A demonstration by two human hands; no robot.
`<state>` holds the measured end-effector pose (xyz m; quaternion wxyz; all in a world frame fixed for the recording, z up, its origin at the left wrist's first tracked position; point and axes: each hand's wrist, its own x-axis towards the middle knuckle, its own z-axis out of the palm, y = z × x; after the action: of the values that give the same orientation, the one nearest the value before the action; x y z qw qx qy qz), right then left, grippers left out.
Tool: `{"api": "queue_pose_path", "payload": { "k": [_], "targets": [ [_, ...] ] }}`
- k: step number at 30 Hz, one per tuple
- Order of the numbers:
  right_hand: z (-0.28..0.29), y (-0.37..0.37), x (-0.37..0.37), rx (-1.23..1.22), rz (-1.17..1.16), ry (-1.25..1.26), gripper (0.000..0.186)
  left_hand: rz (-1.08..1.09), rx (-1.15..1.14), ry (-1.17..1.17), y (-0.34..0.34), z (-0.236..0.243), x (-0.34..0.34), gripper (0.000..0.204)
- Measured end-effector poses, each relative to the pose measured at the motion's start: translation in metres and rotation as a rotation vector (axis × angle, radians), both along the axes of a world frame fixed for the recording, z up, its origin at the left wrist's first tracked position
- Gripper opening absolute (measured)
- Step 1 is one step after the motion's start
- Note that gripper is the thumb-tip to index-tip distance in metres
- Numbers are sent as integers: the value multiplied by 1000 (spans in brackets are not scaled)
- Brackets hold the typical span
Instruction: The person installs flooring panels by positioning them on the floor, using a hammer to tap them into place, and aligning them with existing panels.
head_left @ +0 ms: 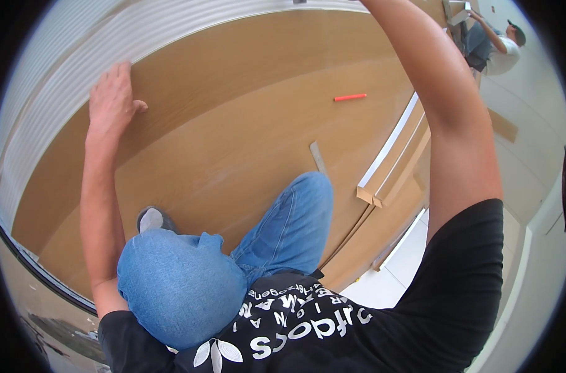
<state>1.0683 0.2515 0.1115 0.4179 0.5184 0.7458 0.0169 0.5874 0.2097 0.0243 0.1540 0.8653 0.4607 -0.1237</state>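
Observation:
My left hand (112, 99) lies on the brown wood-look board (233, 118), fingers stretched out and thumb apart. Its fingertips reach the board's far-left edge, where a white ribbed panel (53, 81) runs alongside. Nothing shows in its grasp. My right arm (444, 93) stretches up past the top edge of the picture, so the right hand is out of sight. A red pen-like stick (350, 97) rests on the board right of the middle. Near my bent knee lies a flat grey metal strip (318, 156), partly hidden by the knee.
Long white strips (388, 146) lie in an open cardboard package (369, 197) to the right. Another person (503, 50) at the far right holds a pale boxy object (460, 12). White floor tiles (402, 264) show beyond the cardboard. A small grey piece (300, 2) shows at the top edge.

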Motion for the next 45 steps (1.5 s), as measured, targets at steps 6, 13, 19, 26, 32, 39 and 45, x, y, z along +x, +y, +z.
{"api": "queue_pose_path", "payload": {
  "k": [6, 13, 19, 26, 32, 39, 45],
  "targets": [
    [-3, -4, -6, -92, -52, -15, 23, -1, -9, 4, 2, -4, -4, 92],
    [-3, 9, 9, 77, -59, -8, 21, 0, -18, 34, 1, -2, -2, 94],
    [-5, 2, 6, -116, -20, -3, 21, 3, -46, 47, 4, 1, -3, 95],
    [-18, -4, 17, -75, -41, 23, 22, -7, -34, -63, 6, -11, -4, 76],
    [-14, 3, -1, -152, -125, -59, 19, -25, -50, -52, 10, -12, -8, 75],
    [-6, -7, 9, -143, -131, -44, 16, -27, -137, -46, 16, -16, 1, 76],
    [-25, -116, 1, 238, -317, 639, 37, -1, -195, -32, 23, -20, 5, 75]
  ]
}}
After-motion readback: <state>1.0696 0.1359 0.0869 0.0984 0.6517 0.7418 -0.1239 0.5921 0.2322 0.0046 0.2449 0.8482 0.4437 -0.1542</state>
